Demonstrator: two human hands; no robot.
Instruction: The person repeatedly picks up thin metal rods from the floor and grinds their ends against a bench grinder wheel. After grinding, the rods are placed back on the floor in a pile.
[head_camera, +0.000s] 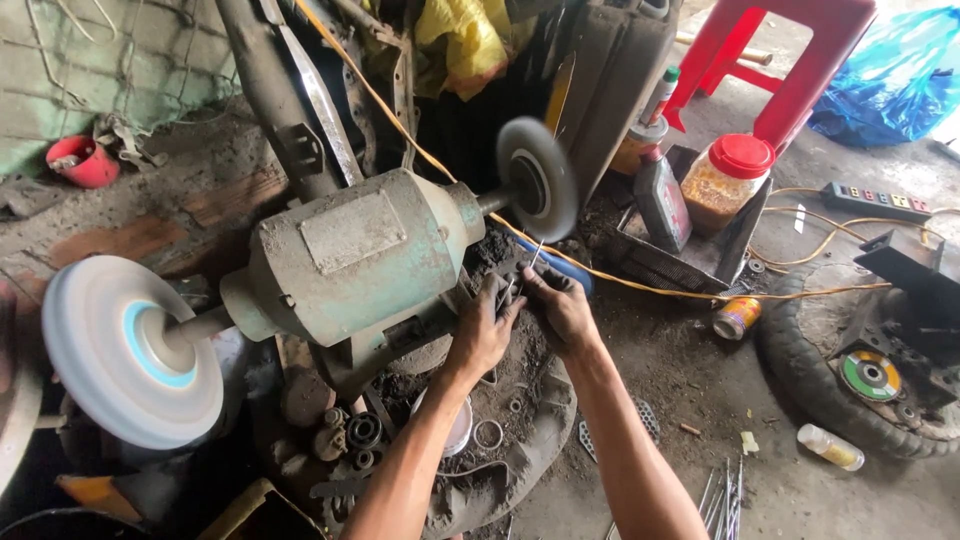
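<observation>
We look down at a dirty workshop floor, with both our bare arms reaching forward to a bench grinder (350, 262). It is a dusty green motor with a shaft out each side. A wide pale buffing wheel (130, 350) with a blue centre sits on the near left end, and a smaller grey wheel (538, 178) on the far right end.

Our left hand (483, 330) and right hand (560, 305) meet just below the grey wheel, both black with grime. Together they hold a thin metal rod (535, 255), which points up toward the wheel's lower edge. The fingers of both hands are curled and pressed close around the rod's lower end and a small dark piece there, which we cannot make out. Two hands close together likely steady the thin rod against the wheel. Whether the tip touches the wheel, we cannot tell.

A yellow cable (640, 285) runs from behind the grinder across the floor toward a power strip (877, 200) at the right. Beyond the hands stand a clear jar (727, 180) with a red lid and a dark bottle (662, 200). A red plastic stool (775, 60) is farther back. A can (737, 318) lies on its side near an old tyre (850, 370), which holds a green grinding disc (870, 376). More rods (722, 500) lie by our right forearm.
</observation>
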